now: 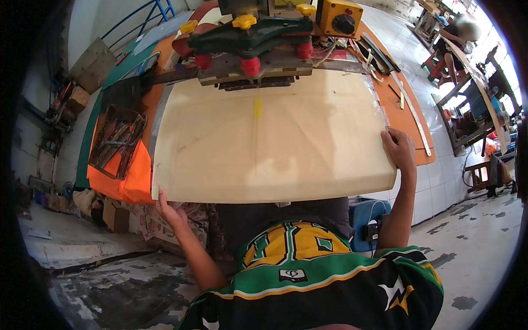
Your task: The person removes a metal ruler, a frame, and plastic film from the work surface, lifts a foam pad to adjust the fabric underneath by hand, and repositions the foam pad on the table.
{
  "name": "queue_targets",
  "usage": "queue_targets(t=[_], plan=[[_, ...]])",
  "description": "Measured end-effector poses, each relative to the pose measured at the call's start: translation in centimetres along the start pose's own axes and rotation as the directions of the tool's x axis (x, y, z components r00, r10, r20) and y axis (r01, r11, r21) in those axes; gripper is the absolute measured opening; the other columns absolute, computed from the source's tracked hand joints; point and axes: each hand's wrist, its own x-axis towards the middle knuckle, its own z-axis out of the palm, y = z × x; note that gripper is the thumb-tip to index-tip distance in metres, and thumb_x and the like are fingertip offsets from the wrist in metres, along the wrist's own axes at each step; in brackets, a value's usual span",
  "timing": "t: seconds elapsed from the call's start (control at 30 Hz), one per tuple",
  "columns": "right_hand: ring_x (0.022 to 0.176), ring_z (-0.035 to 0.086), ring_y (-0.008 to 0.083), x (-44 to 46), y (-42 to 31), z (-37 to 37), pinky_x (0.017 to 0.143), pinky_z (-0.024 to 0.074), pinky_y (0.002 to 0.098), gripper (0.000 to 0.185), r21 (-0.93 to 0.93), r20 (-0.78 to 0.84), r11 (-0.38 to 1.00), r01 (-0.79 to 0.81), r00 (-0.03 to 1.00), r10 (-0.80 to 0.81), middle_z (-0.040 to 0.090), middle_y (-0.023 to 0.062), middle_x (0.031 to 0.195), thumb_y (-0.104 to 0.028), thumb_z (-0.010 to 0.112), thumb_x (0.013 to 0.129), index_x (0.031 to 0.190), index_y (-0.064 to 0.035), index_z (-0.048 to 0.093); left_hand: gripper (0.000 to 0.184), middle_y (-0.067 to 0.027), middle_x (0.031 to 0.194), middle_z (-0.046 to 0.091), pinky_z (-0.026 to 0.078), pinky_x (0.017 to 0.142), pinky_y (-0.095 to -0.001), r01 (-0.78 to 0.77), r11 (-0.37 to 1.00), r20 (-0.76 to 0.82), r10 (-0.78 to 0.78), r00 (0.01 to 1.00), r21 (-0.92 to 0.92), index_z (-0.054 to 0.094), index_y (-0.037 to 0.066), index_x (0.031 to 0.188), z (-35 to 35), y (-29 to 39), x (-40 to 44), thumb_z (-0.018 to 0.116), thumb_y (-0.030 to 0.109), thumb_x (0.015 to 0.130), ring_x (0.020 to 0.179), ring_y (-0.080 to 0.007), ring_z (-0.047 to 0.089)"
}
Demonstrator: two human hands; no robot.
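Note:
A large cream sheet (pixel 220 143) lies under the head of a press machine (pixel 250 47) and reaches out over the front of the work surface. A short yellow mark (pixel 258 108) shows near its middle, below the press head. My left hand (pixel 172 213) is closed on the sheet's near left corner, thumb up along the edge. At the right edge, my right hand (pixel 400 147) grips the sheet with its fingers curled. What the sheet is made of I cannot tell.
On the left, a tool box (pixel 118 142) with hand tools stands on orange material (pixel 136 173). A metal ruler (pixel 412 113) and a cutter (pixel 401 99) lie on the right. Behind is a yellow control box (pixel 338 18). Another person (pixel 457 41) sits far right.

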Motion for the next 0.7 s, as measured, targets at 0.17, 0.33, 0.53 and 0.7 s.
queue_targets(t=[0.17,0.33,0.53,0.7], plan=[[0.063,0.063,0.0345,0.0,0.6,-0.2,0.065,0.0464,0.0466,0.041,-0.009,0.02,1.0,0.008,1.0,-0.007,0.064,0.0177,0.068,-0.039,0.063,0.092,0.082,0.0007,0.068,0.048,-0.0143,0.131,0.064,0.05,0.099,-0.0424,-0.005,1.0,-0.014,0.005,1.0,-0.01,0.058,-0.004,0.136,0.1,-0.1,0.2,0.064,0.027,0.1,0.118,-0.0273,0.062],[0.055,0.055,0.0264,0.0,1.4,0.3,0.057,0.0413,0.042,0.042,0.069,-0.031,0.994,0.08,0.996,-0.078,0.057,0.0148,0.062,-0.036,0.067,0.093,0.079,0.0033,0.063,0.042,-0.0136,0.131,0.066,0.052,0.098,-0.0387,0.035,0.998,-0.048,-0.037,0.998,-0.051,0.062,-0.006,0.132,0.0,-0.1,0.3,0.06,0.023,0.102,0.116,-0.0252,0.065],[0.059,0.061,0.0312,0.1,0.9,-0.3,0.06,0.045,0.044,0.039,0.037,0.048,0.999,0.012,0.999,-0.014,0.062,0.0161,0.064,-0.035,0.066,0.091,0.078,0.0016,0.066,0.043,-0.0136,0.132,0.065,0.051,0.1,-0.04,0.04,0.997,-0.001,-0.04,0.999,-0.061,0.061,-0.006,0.133,-0.2,-0.1,0.2,0.06,0.024,0.102,0.118,-0.0254,0.064],[0.059,0.062,0.0299,0.1,0.9,-0.4,0.061,0.0461,0.043,0.039,0.089,0.03,0.996,0.012,0.999,-0.015,0.063,0.0157,0.065,-0.036,0.067,0.091,0.081,0.0016,0.068,0.044,-0.0136,0.131,0.065,0.051,0.1,-0.04,0.028,0.997,0.0,-0.028,1.0,-0.071,0.061,-0.006,0.133,-0.4,-0.4,0.6,0.061,0.025,0.101,0.118,-0.0256,0.064]])
